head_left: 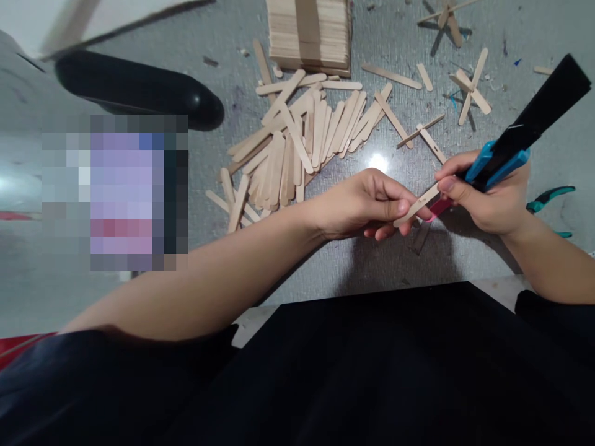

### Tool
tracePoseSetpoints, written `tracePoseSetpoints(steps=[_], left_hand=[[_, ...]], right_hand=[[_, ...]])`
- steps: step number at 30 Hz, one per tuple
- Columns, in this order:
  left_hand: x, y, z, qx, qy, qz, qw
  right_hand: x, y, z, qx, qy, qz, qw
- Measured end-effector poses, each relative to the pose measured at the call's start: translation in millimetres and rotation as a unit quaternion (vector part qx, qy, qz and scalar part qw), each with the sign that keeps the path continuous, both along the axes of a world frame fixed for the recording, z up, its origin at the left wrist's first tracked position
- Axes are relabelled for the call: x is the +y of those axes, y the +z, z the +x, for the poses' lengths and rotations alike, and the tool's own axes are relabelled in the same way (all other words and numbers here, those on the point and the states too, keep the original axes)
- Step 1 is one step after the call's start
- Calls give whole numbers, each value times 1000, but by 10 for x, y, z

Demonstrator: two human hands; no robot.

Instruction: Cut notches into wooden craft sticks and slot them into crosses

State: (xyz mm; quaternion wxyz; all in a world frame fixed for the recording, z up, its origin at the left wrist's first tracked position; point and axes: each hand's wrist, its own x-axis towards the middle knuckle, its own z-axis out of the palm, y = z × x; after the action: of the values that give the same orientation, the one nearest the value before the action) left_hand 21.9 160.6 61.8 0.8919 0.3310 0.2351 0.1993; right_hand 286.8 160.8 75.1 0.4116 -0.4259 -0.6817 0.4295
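Observation:
Between the thumb and fingers of my left hand (pixel 379 207) is one end of a wooden craft stick (pixel 421 202) with a small slot in it. The stick's other end lies under the thumb of my right hand (pixel 495 201). That hand is also closed round a black-and-blue tool (pixel 515 133), whose broad black end points up and right; its kind I cannot tell. A pink piece (pixel 439 209) shows below the stick, partly hidden by my hands. Just beyond them, a slotted craft stick (pixel 432 145) lies near another one.
Loose craft sticks (pixel 288 148) form a pile left of centre, with a banded bundle (pixel 309 34) behind it. Crossed stick pieces (pixel 471 87) stand at the upper right. Teal-handled pliers (pixel 551 198) lie at the right. A long black object (pixel 139 87) is at the left.

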Motion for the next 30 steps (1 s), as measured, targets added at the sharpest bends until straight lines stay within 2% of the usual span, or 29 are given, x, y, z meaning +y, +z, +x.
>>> tracePoseSetpoints(steps=[7,15,19,23,26,30], left_hand=[[9,37,2,20,-8,-18,1000],[-46,-9,8,18,37,1,999],[-62,-7,15,27,37,3,999],[-67,14,19,41,44,2,998],[-85,33,41,55,37,23,998],[-132,84,85,83,43,65,993]], right_hand=[[11,30,-17,-30,-10,-7,999],[45,81,132,-40,-46,19,998],[38,119,165,-20,-4,22,1000],[6,155,83,47,56,10,997],[-24,163,25,44,28,2,999],[-57,182,-9,-19,-30,-7,999]])
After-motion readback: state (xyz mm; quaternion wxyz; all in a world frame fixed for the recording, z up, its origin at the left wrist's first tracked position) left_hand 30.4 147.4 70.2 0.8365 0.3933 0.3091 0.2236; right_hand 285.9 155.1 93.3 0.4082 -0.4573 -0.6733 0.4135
